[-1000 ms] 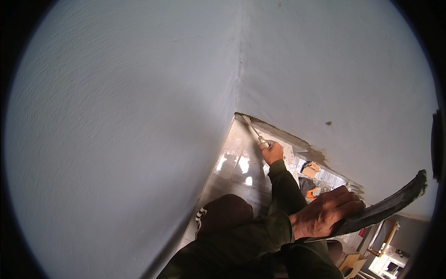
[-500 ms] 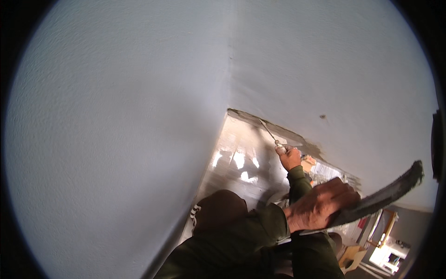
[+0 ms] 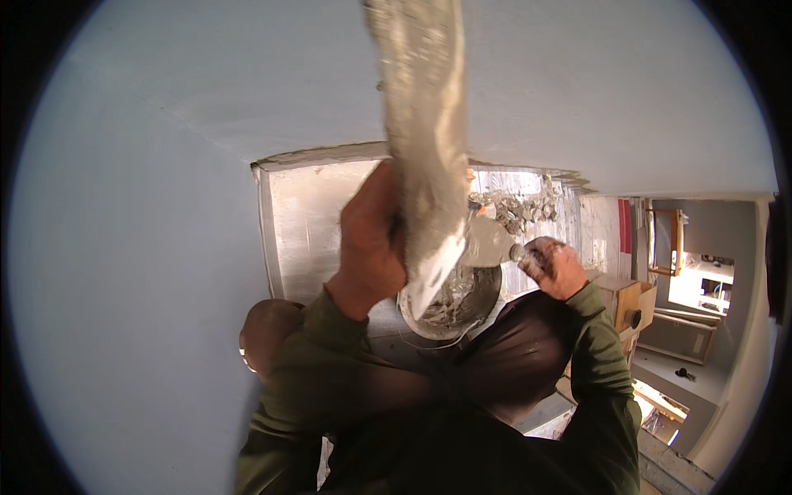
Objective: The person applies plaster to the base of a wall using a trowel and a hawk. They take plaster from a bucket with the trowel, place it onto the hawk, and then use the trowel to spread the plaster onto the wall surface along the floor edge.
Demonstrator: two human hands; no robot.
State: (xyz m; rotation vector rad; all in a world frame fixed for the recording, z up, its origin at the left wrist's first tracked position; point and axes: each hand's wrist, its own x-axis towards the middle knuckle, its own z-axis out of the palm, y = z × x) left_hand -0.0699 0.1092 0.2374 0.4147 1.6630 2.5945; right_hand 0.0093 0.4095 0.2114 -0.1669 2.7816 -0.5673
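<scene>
My left hand [image 3: 367, 239] is wrapped round a long, flat plastering blade [image 3: 425, 115] thickly smeared with grey mortar. It stands up in front of me, with a whitish bare patch at its lower end. My right hand [image 3: 554, 268] grips the handle of a small trowel [image 3: 488, 243], its blade coated in mortar and close beside the long blade's lower end. Whether the two touch I cannot tell. Below them is a round bucket [image 3: 435, 333] with wet mortar inside, partly hidden by both tools. My knees are on either side of it.
A blue-grey wall [image 3: 140, 272] rises on the left and another ahead, with a rough mortar strip [image 3: 330, 154] along its foot. Rubble [image 3: 520, 212] lies on the floor beyond the bucket. At right are a wooden drawer unit [image 3: 620, 289] and a wooden frame [image 3: 665, 241].
My view has swung right. My right hand has drawn the small trowel back from the wall's foot to above the bucket. My left hand has turned the long blade upright.
</scene>
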